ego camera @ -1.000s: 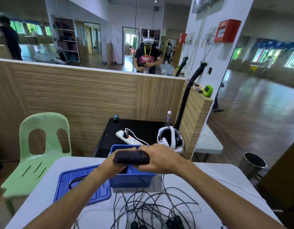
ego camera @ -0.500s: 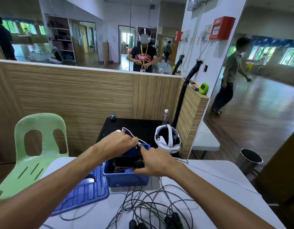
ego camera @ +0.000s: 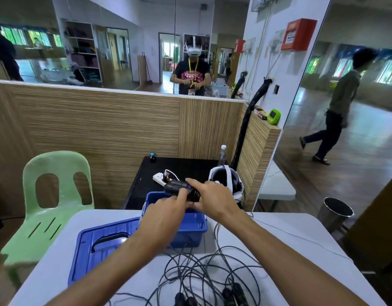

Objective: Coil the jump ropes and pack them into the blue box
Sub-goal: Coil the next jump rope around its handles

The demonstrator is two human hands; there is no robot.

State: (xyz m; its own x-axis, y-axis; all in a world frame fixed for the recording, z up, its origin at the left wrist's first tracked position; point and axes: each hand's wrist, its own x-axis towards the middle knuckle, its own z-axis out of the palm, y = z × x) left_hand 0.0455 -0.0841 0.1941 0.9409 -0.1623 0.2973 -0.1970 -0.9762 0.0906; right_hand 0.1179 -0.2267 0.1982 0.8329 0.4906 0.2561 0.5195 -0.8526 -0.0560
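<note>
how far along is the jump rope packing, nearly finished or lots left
Not near finished. The blue box is open with its lid beside it on the table; what is already inside is hidden. In hand: the left hand and right hand hold a bundle of black handles above the box. Left: a loose tangle of ropes on the table, uncoiled.

You get even, bright indoor light; behind the tall wall mirror [ego camera: 356,89] windows glow green, the walking figure smears, and wide-angle edges bow.
</note>
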